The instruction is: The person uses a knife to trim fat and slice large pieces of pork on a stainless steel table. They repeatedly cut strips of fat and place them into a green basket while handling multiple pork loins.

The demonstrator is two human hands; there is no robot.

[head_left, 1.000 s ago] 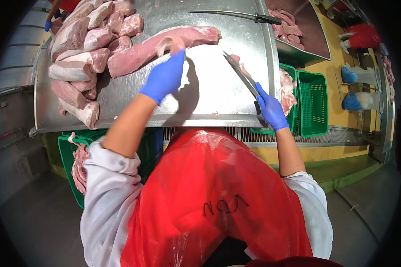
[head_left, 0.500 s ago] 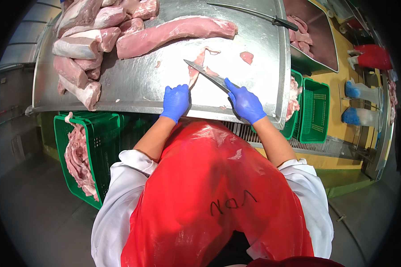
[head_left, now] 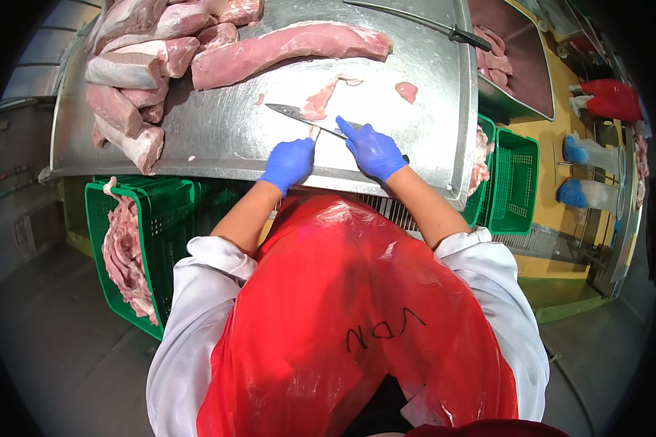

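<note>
In my right hand, gloved in blue, is a knife; the forefinger stretches along it. The blade points left and lies across a thin strip of meat trimming. My left hand, also gloved, is closed on the near end of that strip, close to the steel table's front edge. Beyond the strip lies one long pink piece of meat. A small meat scrap sits to the right of the strip.
Several meat pieces are heaped at the table's left. A second knife lies at the far right. Green crates with trimmings stand below left; another green crate and a metal bin are at the right.
The knife has moved left across the strip, with my right hand following left and its blade lying flatter across the view. My left hand stays closed on the strip's end.
</note>
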